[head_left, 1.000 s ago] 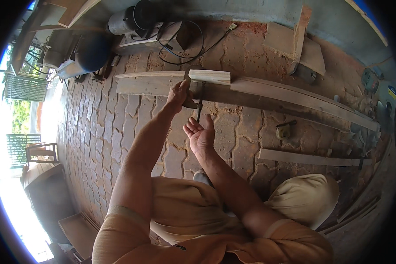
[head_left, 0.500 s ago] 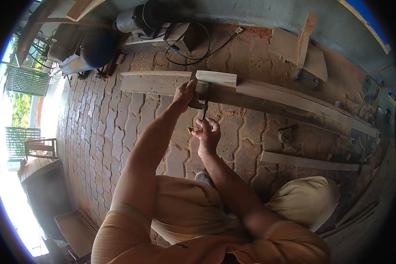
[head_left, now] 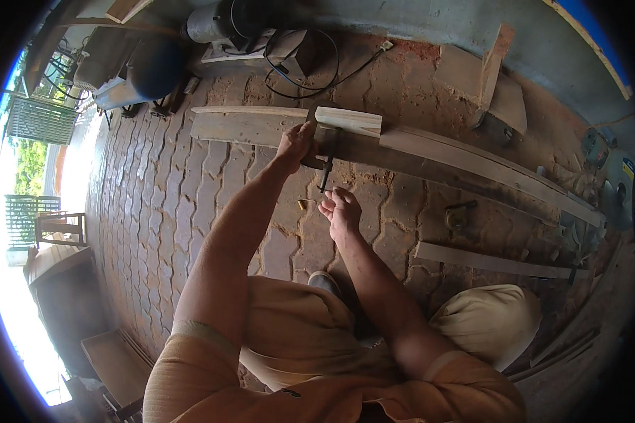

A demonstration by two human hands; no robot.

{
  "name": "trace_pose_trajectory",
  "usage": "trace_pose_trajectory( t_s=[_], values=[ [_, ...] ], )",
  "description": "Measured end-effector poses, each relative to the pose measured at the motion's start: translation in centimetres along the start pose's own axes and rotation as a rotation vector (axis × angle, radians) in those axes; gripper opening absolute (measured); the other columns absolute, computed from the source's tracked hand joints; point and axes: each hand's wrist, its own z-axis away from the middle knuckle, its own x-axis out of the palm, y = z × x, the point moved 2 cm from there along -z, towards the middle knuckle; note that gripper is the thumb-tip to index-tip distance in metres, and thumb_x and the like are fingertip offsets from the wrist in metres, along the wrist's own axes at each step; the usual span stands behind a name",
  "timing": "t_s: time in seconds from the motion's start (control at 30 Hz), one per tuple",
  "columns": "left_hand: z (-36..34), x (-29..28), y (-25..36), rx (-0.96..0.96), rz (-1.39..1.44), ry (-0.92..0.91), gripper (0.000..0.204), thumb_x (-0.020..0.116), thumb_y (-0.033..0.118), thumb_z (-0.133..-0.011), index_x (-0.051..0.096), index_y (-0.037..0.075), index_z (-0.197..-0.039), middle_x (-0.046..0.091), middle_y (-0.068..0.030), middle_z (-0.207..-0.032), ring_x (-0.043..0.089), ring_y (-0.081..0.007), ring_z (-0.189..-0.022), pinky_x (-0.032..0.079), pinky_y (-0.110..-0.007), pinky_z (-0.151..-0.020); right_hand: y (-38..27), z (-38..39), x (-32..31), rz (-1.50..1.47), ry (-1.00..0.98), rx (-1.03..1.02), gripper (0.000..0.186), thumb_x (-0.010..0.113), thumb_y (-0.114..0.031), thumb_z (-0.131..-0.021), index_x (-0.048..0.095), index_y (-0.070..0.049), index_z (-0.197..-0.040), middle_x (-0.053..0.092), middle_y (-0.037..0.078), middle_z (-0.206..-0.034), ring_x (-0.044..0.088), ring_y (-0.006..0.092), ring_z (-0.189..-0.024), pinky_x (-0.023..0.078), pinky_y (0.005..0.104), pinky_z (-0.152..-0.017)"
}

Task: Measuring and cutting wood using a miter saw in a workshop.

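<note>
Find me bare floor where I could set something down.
The widest bare paving lies left of your left forearm, below the long plank. A smaller patch sits between your right hand and the small object. Crowded: around the clamp, with your left hand and the pale block.

Clamp (head_left: 328,168) dark, near black. Wood block (head_left: 349,120) pale cream, faint grain streaks. Long board (head_left: 240,128) dull greyish brown. Loose wood strip (head_left: 501,261) light brown. Paving (head_left: 190,190) reddish brown, wavy interlocking pattern, orange-brown dust along joints. Trousers (head_left: 296,324) khaki; shirt (head_left: 317,409) orange-tan, sleeve bands paler. Tank (head_left: 159,70) blue. Cable (head_left: 337,67) black, plug (head_left: 386,46) off-white. Wall (head_left: 430,17) grey-blue. Gate (head_left: 42,121) green, barred.
</note>
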Motion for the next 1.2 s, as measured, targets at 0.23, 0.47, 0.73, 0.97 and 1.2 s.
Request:
trace_pose_trajectory(
  t_s=[0.23,0.47,0.73,0.97,1.2],
  values=[
    [0.3,0.0,0.1,-0.043,0.05,0.007,0.041,0.055,0.043,-0.102,0.066,0.004,-0.095,0.063,-0.0066,-0.066,0.058,-0.0168,-0.056,0.049,-0.034,-0.055,1.3,3.0,2.4,0.193,-0.537,0.089,0.069,0.06,-0.009,-0.099,0.029,-0.014,-0.161,0.067,0.007,-0.113,0.067,0.0143,-0.081,0.058,0.0328,-0.079],
    [-0.1,-0.3,-0.2,-0.035,0.057,-0.002,0.041,0.053,0.041,-0.104,0.066,0.003,-0.1,0.063,-0.0078,-0.068,0.059,-0.0175,-0.056,0.051,-0.035,-0.054,1.9,5.5,3.1,0.521,-0.493,-0.419,0.089,0.06,-0.01,-0.098,0.002,-0.022,-0.166,0.062,0.009,-0.098,0.058,0.0118,-0.07,0.055,0.0268,-0.06],
    [0.3,0.0,-0.1,-0.039,0.101,0.007,0.04,0.054,0.041,-0.104,0.065,0.003,-0.097,0.063,-0.0085,-0.067,0.058,-0.018,-0.055,0.051,-0.035,-0.053,1.8,3.6,2.6,0.302,-0.391,-0.038,0.093,0.063,-0.012,-0.097,0.001,-0.02,-0.165,0.066,0.01,-0.103,0.063,0.0126,-0.069,0.057,0.029,-0.065],
    [0.3,-0.2,0.0,-0.049,0.086,-0.004,0.041,0.055,0.044,-0.103,0.066,0.004,-0.101,0.063,-0.0081,-0.067,0.058,-0.0174,-0.055,0.051,-0.035,-0.054,3.0,3.6,3.7,0.303,-0.485,-0.068,0.073,0.066,-0.02,-0.097,0.026,-0.006,-0.156,0.067,0.01,-0.107,0.063,0.0115,-0.068,0.057,0.0298,-0.065],
    [0.4,-0.2,0.1,-0.05,0.067,0.005,0.04,0.056,0.043,-0.103,0.067,0.004,-0.101,0.063,-0.0068,-0.067,0.057,-0.0163,-0.055,0.049,-0.033,-0.054,3.0,3.6,2.7,0.381,0.08,-0.427,0.082,0.08,-0.034,-0.089,0.038,0.003,-0.148,0.05,0.025,-0.139,0.06,0.0304,-0.113,0.052,0.04,-0.095]
  ],
)
